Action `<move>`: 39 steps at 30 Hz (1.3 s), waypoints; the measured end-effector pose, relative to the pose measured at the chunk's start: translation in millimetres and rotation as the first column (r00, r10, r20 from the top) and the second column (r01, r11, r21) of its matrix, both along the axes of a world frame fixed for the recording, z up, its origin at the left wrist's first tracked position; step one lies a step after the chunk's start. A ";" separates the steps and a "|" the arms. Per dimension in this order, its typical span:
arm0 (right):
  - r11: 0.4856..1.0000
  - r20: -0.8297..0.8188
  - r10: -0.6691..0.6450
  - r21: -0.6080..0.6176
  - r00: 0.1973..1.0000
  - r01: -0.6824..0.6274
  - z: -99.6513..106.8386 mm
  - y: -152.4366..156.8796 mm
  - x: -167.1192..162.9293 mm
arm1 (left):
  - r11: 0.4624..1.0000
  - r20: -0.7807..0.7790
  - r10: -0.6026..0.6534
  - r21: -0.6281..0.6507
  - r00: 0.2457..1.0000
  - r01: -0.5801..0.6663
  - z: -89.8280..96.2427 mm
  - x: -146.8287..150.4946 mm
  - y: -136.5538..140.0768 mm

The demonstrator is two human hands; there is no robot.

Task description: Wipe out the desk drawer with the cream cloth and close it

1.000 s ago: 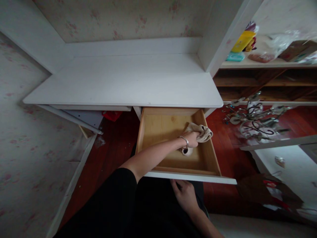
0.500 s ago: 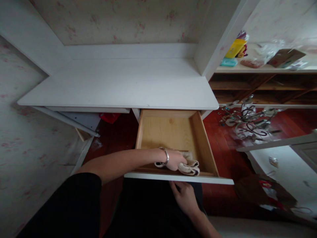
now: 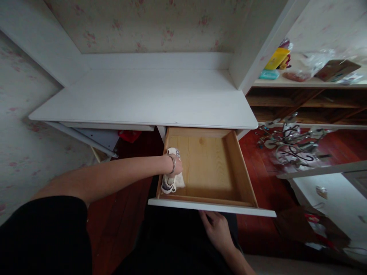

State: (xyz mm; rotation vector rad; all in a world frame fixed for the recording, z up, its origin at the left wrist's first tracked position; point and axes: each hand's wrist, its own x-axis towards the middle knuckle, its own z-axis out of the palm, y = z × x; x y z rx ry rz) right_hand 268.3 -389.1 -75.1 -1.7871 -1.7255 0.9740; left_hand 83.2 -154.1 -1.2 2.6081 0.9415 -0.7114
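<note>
My left hand (image 3: 175, 167), with a silver bangle at the wrist, is closed on a bunched cream cloth (image 3: 179, 181) with dark markings. It presses the cloth to the floor of a pulled-out wooden drawer (image 3: 205, 164), along the drawer's left side wall. My right hand (image 3: 219, 231) is below the white drawer front (image 3: 212, 207), its fingers curled up to the lower edge. The fingertips are hidden by the panel, and any knob there is out of sight.
Above the drawer extends a white desktop (image 3: 160, 97). On the red wooden floor at right lies a metal chandelier (image 3: 298, 141). Behind it, a low shelf unit (image 3: 312, 101) carries a cardboard box (image 3: 338, 70) and plastic bags. A brown bag (image 3: 298, 225) lies at lower right.
My left hand has moved with the cloth from the front right of the drawer to its left side. The right hand stays at the drawer front. The view has shifted slightly.
</note>
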 end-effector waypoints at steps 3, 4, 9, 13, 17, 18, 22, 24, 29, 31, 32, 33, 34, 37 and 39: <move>1.000 0.011 -0.001 -0.014 1.000 0.001 1.4 0.5 -0.5 | 0.995 -0.081 -0.056 0.076 0.995 0.063 -4.5 4.1 24.0; 1.000 0.013 -0.004 -0.016 1.000 0.004 2.0 0.4 -0.6 | 0.992 -0.089 -0.056 0.108 0.994 0.066 -4.8 5.1 35.1; 1.000 -0.020 -0.004 -0.012 1.000 0.004 3.5 -0.6 -1.6 | 0.968 -0.067 -0.054 0.241 0.996 0.069 -2.3 0.0 84.0; 1.000 -0.051 -0.024 -0.015 0.998 0.023 2.6 -1.2 -2.4 | 0.962 -0.016 -0.090 0.259 0.996 0.091 1.3 -9.0 84.1; 1.000 -0.055 -0.026 -0.008 0.998 0.026 -1.4 -1.5 -2.1 | 0.950 0.162 -0.085 0.310 0.983 0.031 9.1 -18.8 58.0; 1.000 -0.052 -0.027 -0.005 0.998 0.026 -2.8 -1.6 -1.8 | 0.949 0.244 -0.057 0.313 0.968 -0.023 11.2 -21.2 50.5; 1.000 -0.042 -0.016 -0.002 0.999 0.016 -7.5 -1.6 0.4 | 0.919 0.573 0.247 0.118 0.782 -0.376 15.5 -29.4 25.0; 1.000 -0.041 -0.003 0.006 0.999 0.003 -8.0 -1.0 1.3 | 0.815 0.662 0.496 -0.131 0.563 -0.565 13.4 -31.3 15.0; 1.000 -0.082 0.003 0.027 0.997 -0.001 -3.9 1.6 1.2 | 0.395 0.497 0.867 -0.705 -0.014 -0.589 -1.5 -26.9 -6.5; 1.000 -0.092 0.001 0.025 0.996 0.001 -2.5 2.2 0.8 | 0.350 0.477 0.878 -0.705 -0.047 -0.616 -7.9 -20.6 -10.5; 1.000 -0.096 0.000 0.024 0.995 0.002 -2.3 2.2 0.6 | 0.370 0.503 0.864 -0.656 -0.015 -0.658 -10.6 -16.4 -10.3; 1.000 -0.099 0.000 0.023 0.995 0.002 -2.5 2.1 0.5 | 0.412 0.540 0.840 -0.580 0.047 -0.702 -13.1 -11.8 -8.4; 1.000 -0.103 -0.001 0.021 0.995 0.003 -2.8 1.9 0.4 | 0.469 0.573 0.808 -0.485 0.137 -0.738 -15.2 -6.7 -4.7; 1.000 -0.097 -0.009 0.015 0.995 0.010 -3.7 1.2 0.1 | 0.689 0.546 0.673 -0.215 0.499 -0.693 -19.8 11.0 15.2; 1.000 -0.088 -0.011 0.017 0.996 0.013 -3.0 1.0 -0.1 | 0.790 0.490 0.584 -0.161 0.647 -0.592 -22.2 25.3 32.2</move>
